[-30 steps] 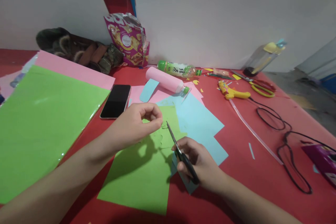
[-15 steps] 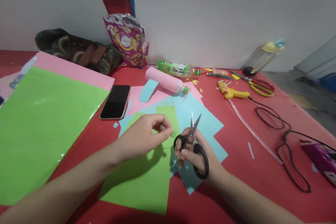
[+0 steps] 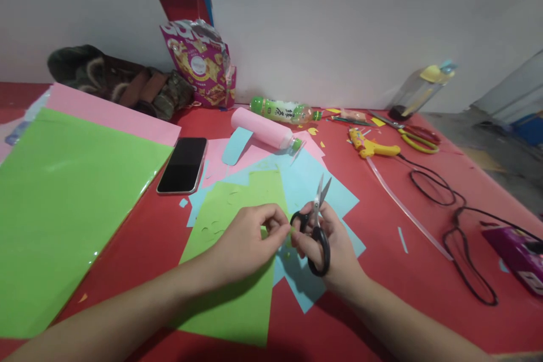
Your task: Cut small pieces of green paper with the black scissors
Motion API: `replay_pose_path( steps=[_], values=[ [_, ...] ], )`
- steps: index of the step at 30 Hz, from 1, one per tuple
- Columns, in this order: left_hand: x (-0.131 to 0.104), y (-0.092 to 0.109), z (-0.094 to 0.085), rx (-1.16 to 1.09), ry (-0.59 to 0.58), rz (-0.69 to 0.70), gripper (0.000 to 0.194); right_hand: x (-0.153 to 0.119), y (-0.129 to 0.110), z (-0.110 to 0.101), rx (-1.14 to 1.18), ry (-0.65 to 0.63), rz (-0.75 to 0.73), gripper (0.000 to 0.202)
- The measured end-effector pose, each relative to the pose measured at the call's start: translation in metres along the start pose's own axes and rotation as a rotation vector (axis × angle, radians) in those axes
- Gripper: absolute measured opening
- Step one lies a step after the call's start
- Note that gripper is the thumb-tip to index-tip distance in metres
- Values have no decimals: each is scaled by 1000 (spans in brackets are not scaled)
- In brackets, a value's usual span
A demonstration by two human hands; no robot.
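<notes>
My right hand point(image 3: 328, 243) is closed around black-handled scissors point(image 3: 317, 209), whose blades point up and away, slightly apart. Beside it, my left hand point(image 3: 258, 237) is pinched, its fingertips close to or touching the right fingertips. A tiny bit of green shows between the two hands, too small to make out. Under both hands lie a green sheet point(image 3: 229, 311) with small cuttings on it and light blue sheets point(image 3: 341, 195). Behind them rests a bottle wrapped in pink paper point(image 3: 263, 127), with a light blue strip point(image 3: 236, 146) against it.
A phone point(image 3: 183, 165) and large green sheet point(image 3: 80, 181) are at the left. Snack bag point(image 3: 201, 68), green-labelled bottle point(image 3: 282, 110) and clear container point(image 3: 419, 93) stand or lie near the wall. At the right are a yellow glue gun point(image 3: 373, 146), its cable and yellow-red-handled scissors point(image 3: 419, 140).
My left hand has moved down and right, bringing its fingertips to those of my right hand. The scissors have shifted slightly with the right hand. The whole view has moved a little.
</notes>
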State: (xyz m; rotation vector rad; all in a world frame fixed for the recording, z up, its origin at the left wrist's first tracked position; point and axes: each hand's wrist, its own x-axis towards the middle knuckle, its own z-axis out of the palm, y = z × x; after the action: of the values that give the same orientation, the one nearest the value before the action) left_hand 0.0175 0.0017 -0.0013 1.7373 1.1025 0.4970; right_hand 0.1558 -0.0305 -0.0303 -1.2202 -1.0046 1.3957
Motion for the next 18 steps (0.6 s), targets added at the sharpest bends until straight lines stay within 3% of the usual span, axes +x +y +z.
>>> replay_pose_path(
  steps=[11,18],
  values=[
    [0,-2,-4,47,-117,-16,13,0,-1,0,-13,28,-17,27],
    [3,-4,-11,65,-123,6,15,0,-1,-1,-34,28,-4,25]
  ],
)
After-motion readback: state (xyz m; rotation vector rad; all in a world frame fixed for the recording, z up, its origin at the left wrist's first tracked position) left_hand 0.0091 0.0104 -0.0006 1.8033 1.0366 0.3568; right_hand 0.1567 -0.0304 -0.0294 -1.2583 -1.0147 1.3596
